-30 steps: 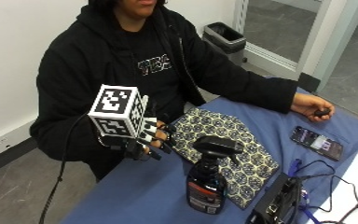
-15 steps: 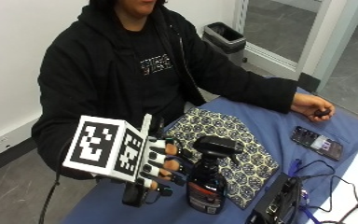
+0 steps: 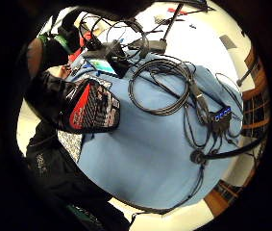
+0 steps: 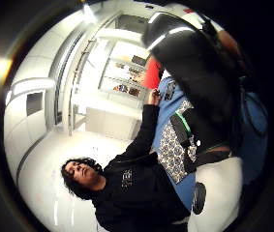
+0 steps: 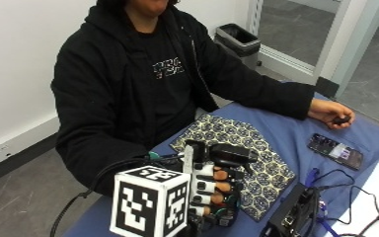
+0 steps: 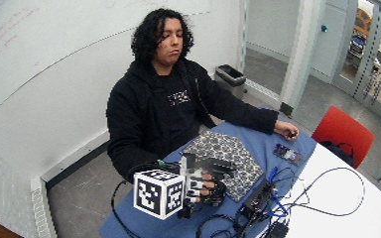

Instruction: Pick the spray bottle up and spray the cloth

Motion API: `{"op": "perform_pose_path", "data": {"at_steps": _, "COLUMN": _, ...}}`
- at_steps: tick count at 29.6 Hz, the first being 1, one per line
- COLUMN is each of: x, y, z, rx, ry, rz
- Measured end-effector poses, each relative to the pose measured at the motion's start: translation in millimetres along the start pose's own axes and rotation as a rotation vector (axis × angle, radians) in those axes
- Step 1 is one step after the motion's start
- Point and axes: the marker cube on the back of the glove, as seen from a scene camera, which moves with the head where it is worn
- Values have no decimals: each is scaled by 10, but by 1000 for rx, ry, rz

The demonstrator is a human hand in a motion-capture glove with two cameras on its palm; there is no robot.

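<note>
Nearest, at the desk's (image 5: 288,140) front edge: gloved right hand (image 5: 210,195) wrapped round the spray bottle (image 5: 223,163), fingers (image 5: 214,186) curled onto its body just below the black trigger head, so clamped on the bottle rather than spread. Bottle upright, apparently standing on or barely off the blue cover, touching or overlapping the near edge of the patterned cloth (image 5: 242,143). Judged to be the grasp stage, lift and spray not yet done. For a good job: raise straight up to avoid dragging the cloth, bring a finger onto the trigger, turn the nozzle toward the middle of the cloth and away from the electronics on the far side. Nozzle direction not clear from here. In the little-finger palm view, red and grey label (image 3: 94,108) on the dark bottle close against the palm, lines of small print present but unreadable, no brand made out. Beyond the bottle, black box (image 5: 293,217) and loose cables (image 3: 164,86), a risk if spray drifts. Further back, phone (image 5: 335,149) lying flat on the desk, well apart from the cloth. Furthest, bare left hand (image 5: 332,112) resting on the desk's far corner. White lettering on the person's black shirt, too small to read.
</note>
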Motion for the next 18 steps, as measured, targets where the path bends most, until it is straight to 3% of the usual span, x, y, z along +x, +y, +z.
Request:
{"op": "perform_pose_path", "data": {"at_steps": 11, "x": -67, "y": -372, "z": 406, "rx": 167, "ry": -515, "rz": 16}}
{"op": "perform_pose_path", "data": {"at_steps": 18, "x": -32, "y": -297, "z": 432, "rx": 238, "ry": -540, "rz": 18}}
